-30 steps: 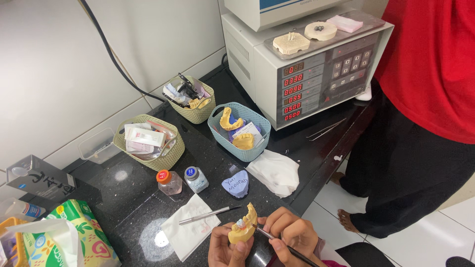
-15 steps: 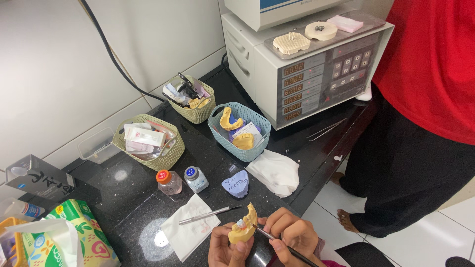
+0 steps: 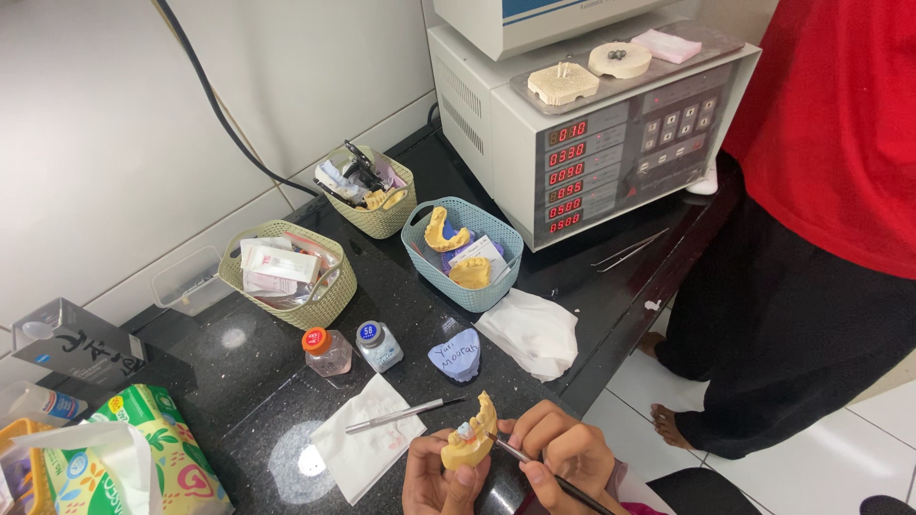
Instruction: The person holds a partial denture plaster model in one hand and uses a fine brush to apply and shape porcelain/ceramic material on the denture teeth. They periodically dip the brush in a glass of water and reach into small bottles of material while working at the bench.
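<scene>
Fingers [image 3: 458,482] grip a yellow dental cast [image 3: 469,441] over the black speckled counter [image 3: 401,286] by a white wall [image 3: 114,124].

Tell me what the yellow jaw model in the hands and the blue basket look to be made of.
Jaw model: looks like dental stone or plaster, with a matte, chalky yellow surface and no shine. Blue basket: apparently moulded plastic, with a uniform pale blue colour and a regular woven-look lattice in its walls.

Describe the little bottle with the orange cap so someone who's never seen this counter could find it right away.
Start at the black counter and find the olive woven basket at its left. Just in front of it stand two small bottles side by side. The one meant is the left bottle, clear with an orange cap; its neighbour has a blue cap.
</scene>
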